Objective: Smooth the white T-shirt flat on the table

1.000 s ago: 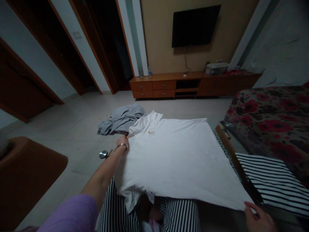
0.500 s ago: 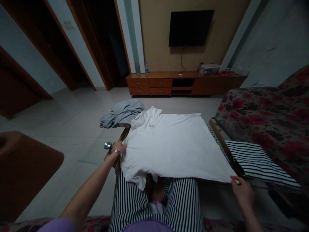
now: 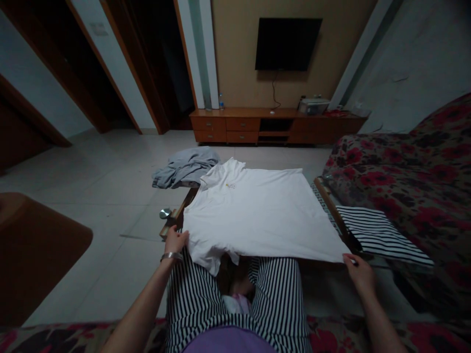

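A white T-shirt (image 3: 257, 211) lies spread flat over a low table in front of my knees, its neck toward the left and its hem toward the right. A small print (image 3: 230, 186) shows on its chest. My left hand (image 3: 176, 241), with a metal bracelet at the wrist, is at the shirt's near left edge. Its thumb and forefinger are apart, the thumb by the cloth. My right hand (image 3: 360, 275) pinches the near right hem corner between thumb and fingers. The near sleeve hangs crumpled over my striped trousers (image 3: 277, 294).
A grey garment (image 3: 187, 166) lies heaped at the table's far left corner. Folded striped cloth (image 3: 382, 235) lies at the right, beside a floral sofa (image 3: 401, 171). A round metal knob-like thing (image 3: 165, 213) is left of the table. A brown chair-like shape (image 3: 40, 255) stands at left.
My left hand has come away from the neck side of the T-shirt and moved nearer to me, its fingers now apart. My right hand keeps the hem corner. The view has shifted slightly.
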The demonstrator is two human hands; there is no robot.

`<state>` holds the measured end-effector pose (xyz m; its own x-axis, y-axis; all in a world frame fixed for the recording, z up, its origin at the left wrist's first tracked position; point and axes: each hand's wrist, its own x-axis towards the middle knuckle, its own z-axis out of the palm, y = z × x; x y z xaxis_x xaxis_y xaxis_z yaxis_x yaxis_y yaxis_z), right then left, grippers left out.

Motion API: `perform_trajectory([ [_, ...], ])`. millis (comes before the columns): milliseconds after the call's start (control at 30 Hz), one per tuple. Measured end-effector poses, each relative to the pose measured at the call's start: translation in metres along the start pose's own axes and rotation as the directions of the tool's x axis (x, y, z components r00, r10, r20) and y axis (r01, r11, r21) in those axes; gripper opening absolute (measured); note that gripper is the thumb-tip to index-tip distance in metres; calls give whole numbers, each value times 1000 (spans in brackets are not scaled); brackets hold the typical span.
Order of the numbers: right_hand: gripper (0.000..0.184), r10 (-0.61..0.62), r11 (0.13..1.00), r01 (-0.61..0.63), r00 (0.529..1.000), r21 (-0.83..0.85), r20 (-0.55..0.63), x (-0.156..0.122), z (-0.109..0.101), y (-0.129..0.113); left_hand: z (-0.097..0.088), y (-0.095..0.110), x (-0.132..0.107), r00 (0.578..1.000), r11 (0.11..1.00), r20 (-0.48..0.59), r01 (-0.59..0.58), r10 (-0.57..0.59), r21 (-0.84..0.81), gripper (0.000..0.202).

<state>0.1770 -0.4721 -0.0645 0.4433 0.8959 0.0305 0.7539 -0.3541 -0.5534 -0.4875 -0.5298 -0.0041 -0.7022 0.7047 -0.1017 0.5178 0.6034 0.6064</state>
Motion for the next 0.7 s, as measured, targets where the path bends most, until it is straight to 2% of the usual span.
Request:
perform_trajectory([
  [67,48,12,1000,-13,1000,4,23,3,-1,1,4,-8,-16,999,996,39,-1,5,-84,66],
  [133,45,23,1000,-24,999,20,46,6,-3,2,6,-12,-24,999,996,31,10,-8,-92,58],
  [233,45,45,995,-50,997,86,56,6,-5,3,5,-17,-26,998,992,-23,62,-65,-112,46],
  [300,47,35,987,-44,997,153,62,5,-6,4,3,-20,-24,996,978,-18,87,-92,-188,43],
  [400,49,7,974,-21,998,227,60,3,-7,5,-2,-25,-21,996,927,73,72,-48,-368,39],
  [500,49,6,949,-28,997,314,72,2,-7,8,-8,-30,-20,976,868,206,37,76,-495,38],
  [567,48,10,922,-49,995,385,103,3,-8,9,-11,-35,-18,961,883,234,-25,151,-468,37],
  [600,48,14,909,-67,991,412,130,3,-9,10,-12,-38,-16,960,902,212,-77,182,-424,37],
  [667,49,10,893,-86,985,442,173,2,-11,10,-13,-42,-13,954,928,118,-231,275,-292,45],
  [700,50,-2,893,-79,984,444,179,1,-12,10,-13,-44,-11,936,919,59,-328,347,-218,47],
])
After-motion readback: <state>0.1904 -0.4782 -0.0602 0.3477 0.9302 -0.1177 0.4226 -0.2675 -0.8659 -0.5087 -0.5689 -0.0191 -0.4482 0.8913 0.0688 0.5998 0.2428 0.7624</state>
